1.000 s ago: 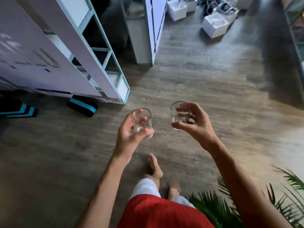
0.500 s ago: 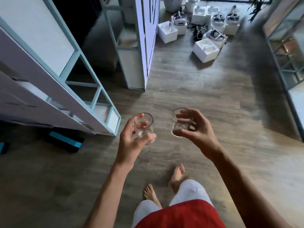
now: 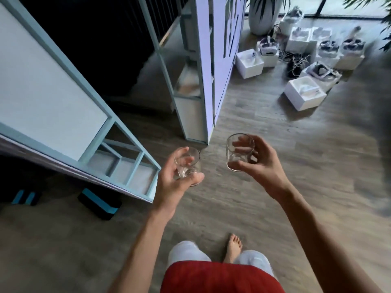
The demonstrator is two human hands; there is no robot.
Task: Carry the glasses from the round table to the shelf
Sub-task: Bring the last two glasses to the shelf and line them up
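Note:
I hold two clear, empty tumblers out in front of me above a wooden floor. My left hand (image 3: 175, 182) grips the left glass (image 3: 188, 163), thumb on its near side. My right hand (image 3: 260, 163) grips the right glass (image 3: 240, 152), fingers wrapped round its far side. Both glasses stay upright, about a hand's width apart. A pale blue shelf unit (image 3: 118, 166) with open compartments stands close by on my left. The round table is out of view.
A second tall white-and-blue shelf unit (image 3: 203, 85) stands ahead, left of centre. Several white open boxes (image 3: 302, 92) and cables lie on the floor ahead right, by a large white planter (image 3: 262, 15). A black-and-blue block (image 3: 99, 204) lies under the near shelf. My bare foot (image 3: 232, 246) is below.
I have walked forward: the shelf units and boxes have drawn nearer and the palm plant has left the lower right. Both hands still hold their glasses in the same pose.

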